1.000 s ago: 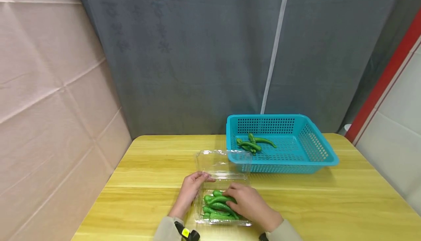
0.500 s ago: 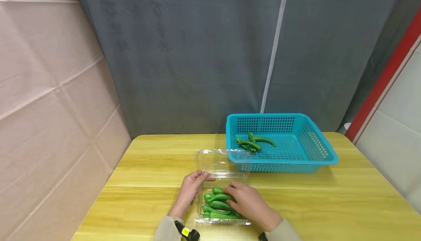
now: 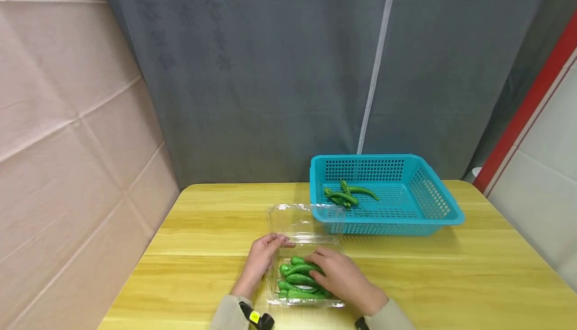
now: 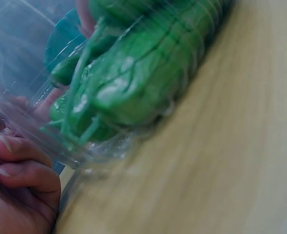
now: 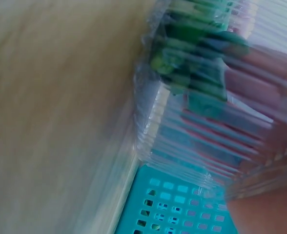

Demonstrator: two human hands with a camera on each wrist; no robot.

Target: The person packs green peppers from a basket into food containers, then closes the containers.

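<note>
A clear plastic clamshell box (image 3: 306, 303) lies open on the table, its lid (image 3: 295, 222) tipped back toward the basket. Several green peppers (image 3: 301, 280) lie side by side in it. At the box's left side, my left hand (image 3: 261, 256) pinches the edge near the hinge; the left wrist view has its curled fingers (image 4: 29, 168) beside the clear wall. Reaching in from the right, my right hand (image 3: 340, 272) holds the right end of a pepper between thumb and fingers. Its fingers appear through the ribbed wall in the right wrist view, among the peppers (image 5: 187, 58).
Behind the box stands a blue-green plastic basket (image 3: 392, 223) with a few more green peppers (image 3: 344, 197) in its left part. The lid overlaps the basket's front left corner in the head view. A wooden table (image 3: 203, 230) carries everything, with a grey curtain (image 3: 270, 94) behind it.
The peppers under my right hand have shifted slightly, and a small white patch now shows between them. My left hand keeps its hold on the box edge.
</note>
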